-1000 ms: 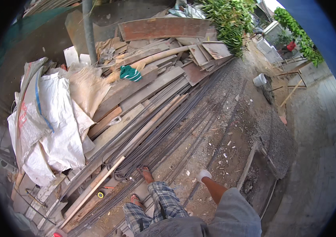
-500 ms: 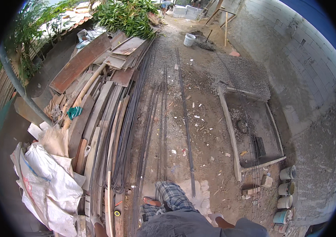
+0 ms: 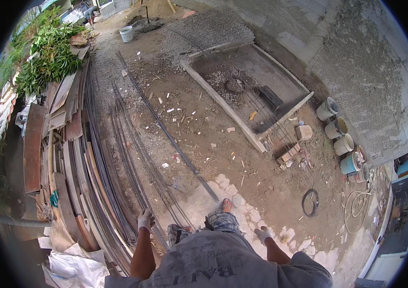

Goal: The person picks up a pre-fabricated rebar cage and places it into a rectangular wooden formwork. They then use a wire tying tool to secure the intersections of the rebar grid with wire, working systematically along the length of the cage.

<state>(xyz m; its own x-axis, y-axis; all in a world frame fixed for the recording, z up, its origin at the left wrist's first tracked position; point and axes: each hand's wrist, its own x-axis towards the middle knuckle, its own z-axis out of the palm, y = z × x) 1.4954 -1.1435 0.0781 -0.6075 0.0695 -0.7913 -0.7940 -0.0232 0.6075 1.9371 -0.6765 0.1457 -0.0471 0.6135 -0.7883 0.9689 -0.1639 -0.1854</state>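
My left hand (image 3: 145, 219), in a pale glove, hangs beside the pile of rods and planks with its fingers loosely apart and nothing visible in them. Long dark steel bars (image 3: 165, 131) lie across the ground ahead of my feet. Left of them, a thick bundle of thin steel rods (image 3: 102, 158) runs along the stacked wooden planks (image 3: 73, 169). My right hand (image 3: 263, 235), also gloved, is held low at my right side over broken pale concrete; it looks open and holds nothing I can see.
A low-walled rectangular pit (image 3: 225, 109) with gravel lies ahead right. Several buckets (image 3: 343, 144) line the wall, near a black coil (image 3: 310, 202) and a pale hose (image 3: 354, 211). A white bucket (image 3: 126, 33) stands farther off. Another person (image 3: 90, 15) bends at the far left.
My view has swung right, bringing the coil and hose into sight. Both my hands now show more fully at my sides, and one foot is forward.
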